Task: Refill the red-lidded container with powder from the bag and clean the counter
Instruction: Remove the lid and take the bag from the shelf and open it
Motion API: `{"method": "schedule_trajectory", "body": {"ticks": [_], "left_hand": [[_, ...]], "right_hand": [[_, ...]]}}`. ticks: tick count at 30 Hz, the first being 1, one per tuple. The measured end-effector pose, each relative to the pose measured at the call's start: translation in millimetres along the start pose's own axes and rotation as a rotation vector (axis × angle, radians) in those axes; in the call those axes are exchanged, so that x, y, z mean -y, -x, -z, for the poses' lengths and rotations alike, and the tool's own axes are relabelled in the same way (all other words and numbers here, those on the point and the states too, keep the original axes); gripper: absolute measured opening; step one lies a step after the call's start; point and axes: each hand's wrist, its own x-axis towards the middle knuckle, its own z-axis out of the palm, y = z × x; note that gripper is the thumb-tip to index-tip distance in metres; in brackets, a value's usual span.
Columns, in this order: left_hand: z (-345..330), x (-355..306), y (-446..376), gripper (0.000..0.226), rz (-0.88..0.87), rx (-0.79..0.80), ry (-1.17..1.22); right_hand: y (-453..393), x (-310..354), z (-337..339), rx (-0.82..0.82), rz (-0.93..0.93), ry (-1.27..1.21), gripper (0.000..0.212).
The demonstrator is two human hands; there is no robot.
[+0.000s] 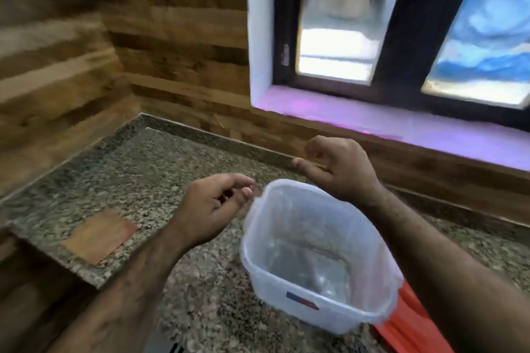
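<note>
**Both hands held above an open container on a granite tabletop**

A clear plastic container (315, 261), uncovered and seemingly empty, is seen standing on the speckled granite tabletop (120, 180), with a red lid (413, 321) lying just beside it at the lower right. The left hand (212, 209) is held over the container's far left corner, its grip loosely curled, fingertips drawn towards the thumb and nothing visibly held. The right hand (341, 169) is raised above the far rim, thumb extended to the left, fingers hooked downward and likewise empty. Both forearms are stretched forward from the lower edge. A wood-panelled wall (172, 51) and a window (401, 23) are seen behind.
</note>
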Motion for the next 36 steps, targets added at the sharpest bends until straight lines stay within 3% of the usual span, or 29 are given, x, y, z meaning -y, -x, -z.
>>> {"method": "schedule_trajectory", "body": {"ticks": [5,15,19,21,24,28,34,36], "left_hand": [[104.9,18.5,-49.6,0.025,0.050,-0.237,-0.048],[409.6,74.9,-201.6,0.038,-0.004,-0.615,-0.346],[526.1,91.6,-245.1,0.050,-0.001,-0.802,-0.635],[571.1,96.0,-266.2,0.057,0.041,-0.837,-0.694],[614.5,94.3,-294.7,0.070,0.079,-0.824,-0.653],[648.8,89.5,-335.5,0.079,0.099,-0.790,-0.632],[663.7,86.2,-364.9,0.040,0.136,-0.851,-0.717],[663.7,85.9,-367.8,0.033,0.141,-0.846,-0.691]], "right_hand": [[-120.9,61.7,-23.0,0.078,0.148,0.032,0.038],[-400.2,238.9,-79.6,0.139,0.385,0.351,0.030],[-522.7,300.5,-107.6,0.068,0.541,0.620,0.047],[-580.0,326.6,-116.2,0.061,0.504,0.674,0.058],[-647.3,361.2,-126.4,-0.014,0.407,0.609,0.071],[-724.2,398.6,-140.9,-0.062,0.412,0.575,0.082],[-783.9,400.9,-172.9,0.018,0.357,0.479,0.055],[-789.2,399.3,-177.1,-0.006,0.336,0.426,0.034]]}}
